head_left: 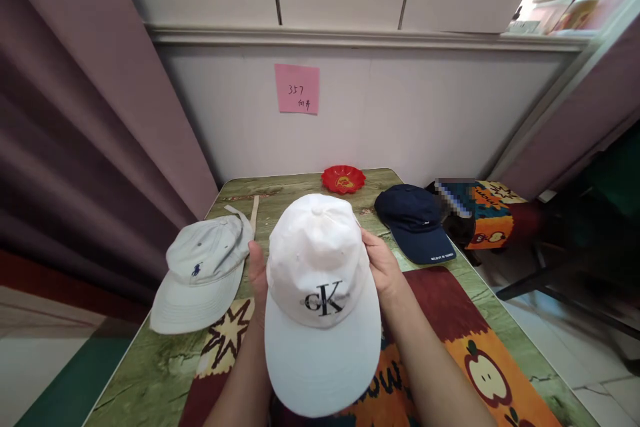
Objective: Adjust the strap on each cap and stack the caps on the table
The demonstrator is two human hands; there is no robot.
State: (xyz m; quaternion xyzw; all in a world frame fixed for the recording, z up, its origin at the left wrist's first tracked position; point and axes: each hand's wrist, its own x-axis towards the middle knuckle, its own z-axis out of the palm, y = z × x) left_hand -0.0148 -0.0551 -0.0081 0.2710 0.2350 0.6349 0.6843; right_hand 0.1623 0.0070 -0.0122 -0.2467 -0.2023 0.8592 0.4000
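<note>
A white baseball cap (317,253) with a dark "CK" print is held up over the table, its brim toward me. My right hand (383,263) grips the cap's right edge, the fingers partly behind it. On the opposite side, my left hand (259,277) is against the cap with its thumb raised; the other fingers are hidden behind the cap. A pale grey cap (207,260) with a small dark blue emblem and a loose strap lies just left of my left hand. To the right rests a navy cap (413,217), white lettering on its brim edge.
A red scalloped dish (343,179) stands at the far edge of the green wood-patterned table (125,373). Under my arms lies a colourful mat (435,287) with apple drawings. A pink note (297,89) is stuck on the wall behind. Purple curtains (100,80) hang at the left.
</note>
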